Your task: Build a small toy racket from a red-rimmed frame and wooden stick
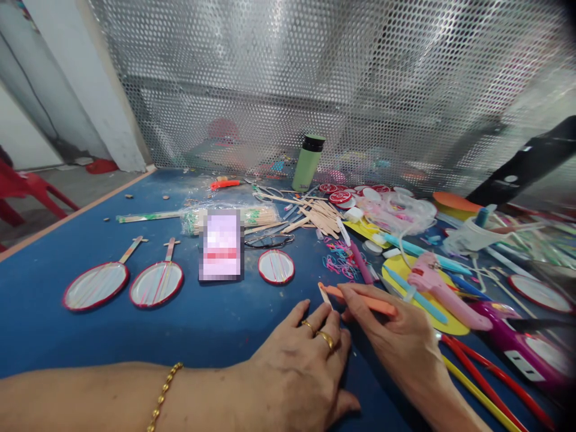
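Note:
My left hand (310, 354), with gold rings, lies low on the blue table (189, 336). Its fingertips press down on a small wooden craft stick (324, 295), most of which the fingers cover. The stick's far end is coloured orange. In my right hand (391, 330) is an orange marker pen (364, 299), its tip touching that coloured end. Just beyond my hands lies a small round white disc (276, 267) with a red rim and coloured stripes. Two similar discs with stick handles, one (157, 283) nearer and one (96, 287) further left, rest on the table.
A phone (221, 246) with a blurred screen lies behind the discs. Loose craft sticks (317, 216), a green bottle (309, 163) and a perforated metal panel (252, 72) are further back. On the right are a pink glue gun (443, 288), scissors (360, 261) and a purple device (517, 342).

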Demonstrator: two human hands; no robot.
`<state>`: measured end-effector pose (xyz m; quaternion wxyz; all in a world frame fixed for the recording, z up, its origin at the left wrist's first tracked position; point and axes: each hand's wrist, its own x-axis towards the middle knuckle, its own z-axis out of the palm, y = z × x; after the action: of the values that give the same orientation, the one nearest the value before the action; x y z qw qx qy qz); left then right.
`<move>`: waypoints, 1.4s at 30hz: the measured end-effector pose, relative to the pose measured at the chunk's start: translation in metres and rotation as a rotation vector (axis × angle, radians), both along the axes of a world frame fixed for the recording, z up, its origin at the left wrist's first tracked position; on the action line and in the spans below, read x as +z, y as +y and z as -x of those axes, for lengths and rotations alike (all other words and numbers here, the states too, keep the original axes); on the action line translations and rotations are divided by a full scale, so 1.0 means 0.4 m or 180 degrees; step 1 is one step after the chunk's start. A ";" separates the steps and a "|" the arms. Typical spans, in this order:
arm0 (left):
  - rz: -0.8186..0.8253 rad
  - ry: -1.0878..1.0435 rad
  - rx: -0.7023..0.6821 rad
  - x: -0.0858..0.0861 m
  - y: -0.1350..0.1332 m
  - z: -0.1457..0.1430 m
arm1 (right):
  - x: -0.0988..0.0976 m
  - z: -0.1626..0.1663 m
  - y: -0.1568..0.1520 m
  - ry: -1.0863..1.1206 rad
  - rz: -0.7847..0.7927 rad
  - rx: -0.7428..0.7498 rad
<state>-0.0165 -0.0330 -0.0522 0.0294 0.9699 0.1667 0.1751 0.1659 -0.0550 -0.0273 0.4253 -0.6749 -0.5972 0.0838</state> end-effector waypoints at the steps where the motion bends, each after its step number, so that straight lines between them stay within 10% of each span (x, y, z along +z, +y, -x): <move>1: 0.0014 0.0005 0.0011 0.000 -0.001 0.000 | 0.001 0.001 0.000 -0.0023 0.0008 -0.0033; 42: 0.0084 0.0048 -0.0031 0.007 0.002 0.002 | -0.006 0.003 -0.001 -0.0182 -0.0232 0.0089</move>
<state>-0.0171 -0.0322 -0.0495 0.0417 0.9715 0.1646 0.1654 0.1649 -0.0555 -0.0298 0.4311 -0.6526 -0.6212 0.0485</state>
